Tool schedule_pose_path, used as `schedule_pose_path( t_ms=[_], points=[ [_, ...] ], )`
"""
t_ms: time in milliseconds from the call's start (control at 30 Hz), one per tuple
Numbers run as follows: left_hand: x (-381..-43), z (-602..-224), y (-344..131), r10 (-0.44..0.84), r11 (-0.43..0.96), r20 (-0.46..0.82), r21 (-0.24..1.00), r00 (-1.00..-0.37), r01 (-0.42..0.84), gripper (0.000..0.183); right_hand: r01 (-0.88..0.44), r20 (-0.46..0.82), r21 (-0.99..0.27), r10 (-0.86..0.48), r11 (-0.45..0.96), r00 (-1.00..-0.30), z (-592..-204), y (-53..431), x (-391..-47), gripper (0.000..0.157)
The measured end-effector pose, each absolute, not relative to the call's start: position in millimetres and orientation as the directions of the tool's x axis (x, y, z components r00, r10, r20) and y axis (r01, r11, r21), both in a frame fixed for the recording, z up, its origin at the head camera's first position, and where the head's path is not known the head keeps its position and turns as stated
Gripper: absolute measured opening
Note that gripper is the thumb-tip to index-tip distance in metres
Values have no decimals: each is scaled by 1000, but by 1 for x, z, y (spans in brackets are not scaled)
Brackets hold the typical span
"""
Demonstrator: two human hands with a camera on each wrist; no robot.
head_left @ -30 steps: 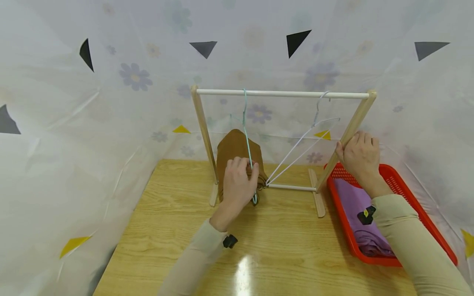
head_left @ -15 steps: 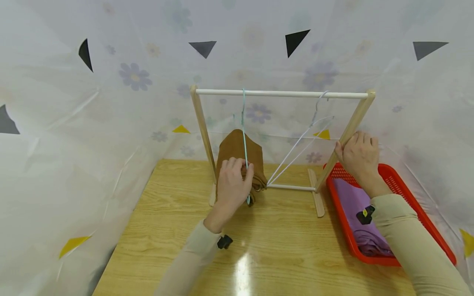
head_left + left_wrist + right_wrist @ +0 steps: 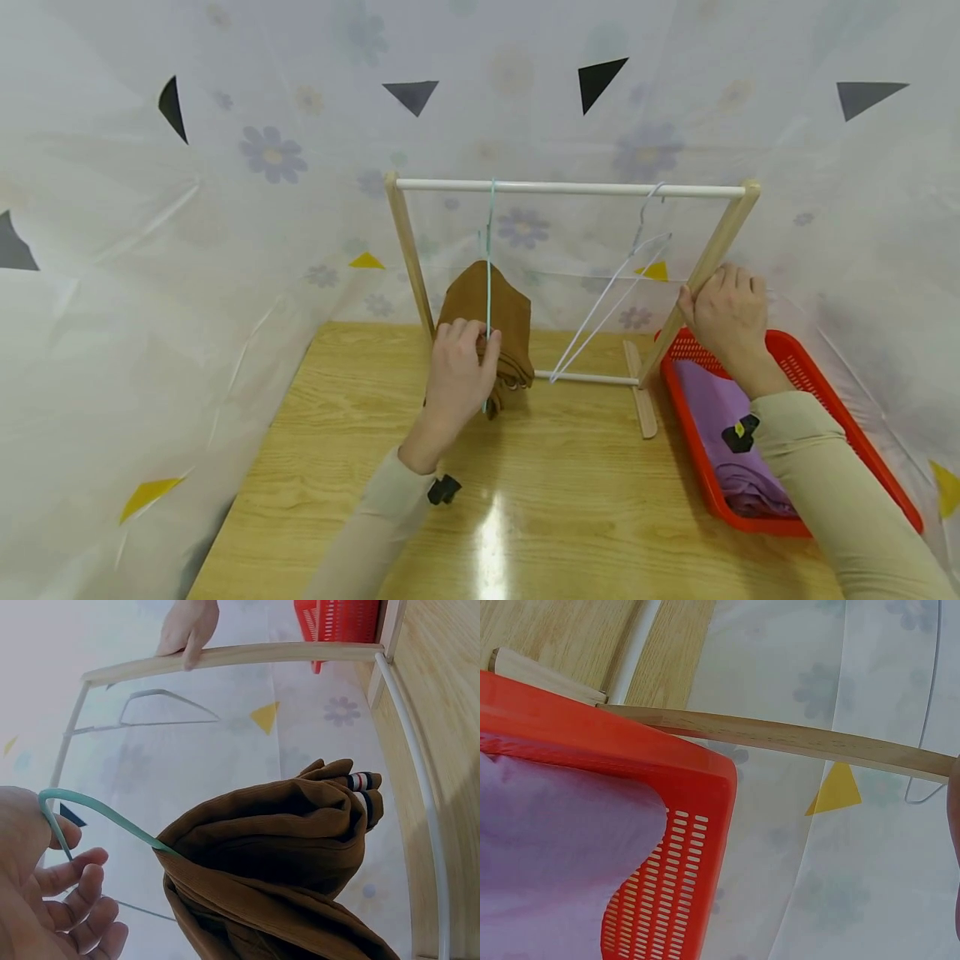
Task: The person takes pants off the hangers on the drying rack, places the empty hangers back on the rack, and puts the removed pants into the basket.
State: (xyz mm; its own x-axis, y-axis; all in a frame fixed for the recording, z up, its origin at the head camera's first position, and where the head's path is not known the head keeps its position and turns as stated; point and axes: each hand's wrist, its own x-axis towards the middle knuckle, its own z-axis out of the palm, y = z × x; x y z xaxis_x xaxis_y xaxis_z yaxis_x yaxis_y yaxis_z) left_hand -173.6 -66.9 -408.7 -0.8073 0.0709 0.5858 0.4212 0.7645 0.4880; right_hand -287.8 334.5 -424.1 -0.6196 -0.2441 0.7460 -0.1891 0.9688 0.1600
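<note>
A mint-green wire hanger (image 3: 489, 279) hooks over the white top bar (image 3: 570, 189) of a small wooden rack. Folded brown cloth (image 3: 498, 304) hangs over this hanger; in the left wrist view the brown cloth (image 3: 270, 832) shows striped bits at its far end. My left hand (image 3: 459, 367) holds the hanger's near corner, the green wire (image 3: 105, 811) running between thumb and curled fingers. With my right hand (image 3: 727, 312) I grip the rack's right post (image 3: 723, 237). A pale hanger (image 3: 596, 312) hangs bare and tilted farther right along the bar.
Beside the rack's right foot (image 3: 641, 408) stands a red perforated basket (image 3: 701, 475) holding purple cloth (image 3: 720, 408). A white lower rod (image 3: 592, 378) joins the posts near the wooden table (image 3: 352, 467). A flower-printed sheet (image 3: 300, 217) rises behind.
My left hand has shifted left with the green hanger, its lower end swinging left. The pale hanger has swung slightly. My right hand stays on the post.
</note>
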Motion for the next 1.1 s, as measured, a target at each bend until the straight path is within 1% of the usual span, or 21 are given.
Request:
schedule_pose_path(
  t_ms=[200,433,700,867,1100],
  points=[
    [-172,-407,-71,75,763,599,481,-797,432,24,-178,730,154,-233,972,-642,-425,335,-288,62],
    [-172,-407,-77,74,773,581,480,-810,415,25,-187,739,157,-241,970,-629,-428,336,-290,57],
    [-170,-402,-82,61,773,565,494,-823,397,25,-186,746,147,-232,972,-624,-427,335,-291,60],
    [-169,-403,-86,57,779,568,489,-821,392,26,-183,749,149,-232,972,-621,-427,335,-292,60],
    [-170,-404,-93,42,771,577,501,-816,393,25,-190,750,156,-242,969,-615,-427,335,-291,55]
  ],
)
